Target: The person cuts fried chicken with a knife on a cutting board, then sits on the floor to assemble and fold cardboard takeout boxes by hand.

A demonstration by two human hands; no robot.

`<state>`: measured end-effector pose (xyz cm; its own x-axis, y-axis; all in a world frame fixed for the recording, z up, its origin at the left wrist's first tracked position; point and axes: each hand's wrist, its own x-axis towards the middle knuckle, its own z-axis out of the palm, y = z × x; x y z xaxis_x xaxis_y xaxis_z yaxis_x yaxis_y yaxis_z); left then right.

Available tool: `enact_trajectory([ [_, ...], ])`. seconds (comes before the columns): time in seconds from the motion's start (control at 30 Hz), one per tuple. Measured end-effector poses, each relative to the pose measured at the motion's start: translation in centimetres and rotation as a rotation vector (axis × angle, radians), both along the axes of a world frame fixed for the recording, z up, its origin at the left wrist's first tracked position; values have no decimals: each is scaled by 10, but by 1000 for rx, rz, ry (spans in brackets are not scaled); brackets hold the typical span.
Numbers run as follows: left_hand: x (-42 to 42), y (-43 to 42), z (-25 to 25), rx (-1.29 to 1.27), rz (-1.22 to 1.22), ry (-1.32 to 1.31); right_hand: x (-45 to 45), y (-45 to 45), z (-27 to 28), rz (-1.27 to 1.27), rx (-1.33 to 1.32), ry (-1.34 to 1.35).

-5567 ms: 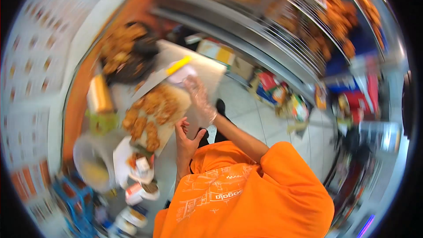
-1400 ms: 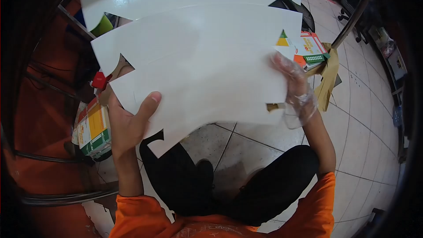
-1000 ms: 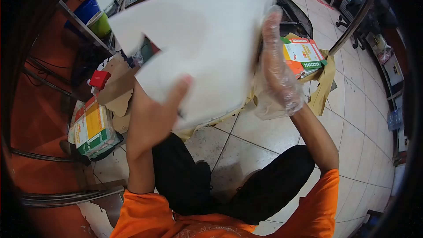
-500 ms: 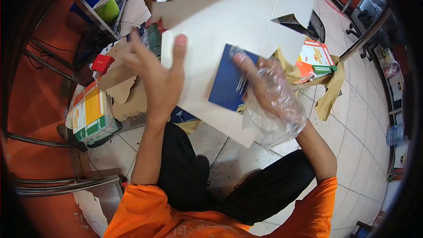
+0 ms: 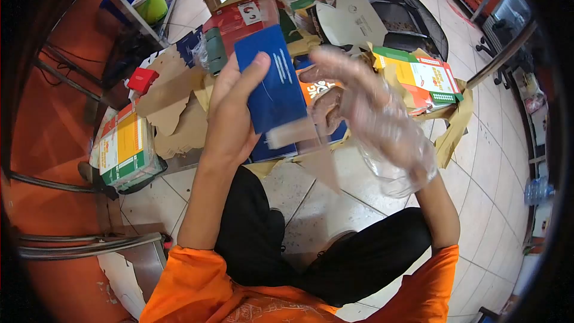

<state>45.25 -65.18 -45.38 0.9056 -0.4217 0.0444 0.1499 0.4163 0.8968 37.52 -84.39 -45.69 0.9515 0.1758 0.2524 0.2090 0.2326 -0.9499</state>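
My left hand (image 5: 230, 104) is closed on a blue cardboard piece (image 5: 274, 87), thumb on its face and fingers behind. White print runs along the piece's upper right side. A blurred pale strip (image 5: 290, 134) shows at its lower edge, and more pale blur extends above and below it. My right hand (image 5: 382, 116), in a clear plastic glove, is just to the right, its fingers apart and smeared by motion. Nothing is visible in its grip. Behind it lies a blue-and-orange printed panel (image 5: 320, 91), partly covered by the fingers.
Flattened cartons and brown paper lie ahead, with a white carton (image 5: 353, 18) and a black chair (image 5: 412, 21) behind. Printed box stacks stand left (image 5: 125, 152) and right (image 5: 424, 78). A red box (image 5: 142, 79) sits on torn cardboard (image 5: 170, 81). Metal shelving (image 5: 128, 9) flanks the left.
The large white sheet no longer spreads out before me; only blurred pale strips show. My left hand has gone from open to gripping the blue piece. My right hand has released it.
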Motion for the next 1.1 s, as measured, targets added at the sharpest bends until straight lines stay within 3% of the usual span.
enact_trajectory([
  [0.03, 0, 1, -4, -1, 12, 0, -2, 0, 4, 66, -35, -96],
  [0.07, 1, -1, -11, -54, 92, -73, -4, 2, 7, 42, -365, -318],
  [0.13, 2, -2, 1, -16, 225, 109, -9, 8, 11, 22, -695, -543],
  [0.33, -10, -6, 4, -19, 308, 32, -21, 21, 20, -100, -675, -457],
  [0.47, -7, -2, -5, -89, 294, -21, -24, 25, 24, -221, -768, -583],
  [0.53, -5, -4, -5, -218, 163, -181, -20, 28, 11, -288, -807, -657],
  [0.57, -6, -5, -6, -218, 162, -181, -15, 33, -4, -438, -562, -613],
  [0.67, -3, -3, -13, -213, -110, -329, -12, 29, -1, -567, -284, -576],
  [0.73, -5, -6, -6, -211, -40, -275, -16, 19, 5, -544, -267, -577],
  [0.8, 0, -3, -8, -156, 59, -208, -23, 11, 19, -476, -899, -687],
  [0.97, -3, -2, -4, -98, 88, -192, -22, 23, 14, -426, -837, -702],
  [1.1, 5, 6, -13, -154, -6, -171, -14, 29, -5, -712, -922, -821],
])
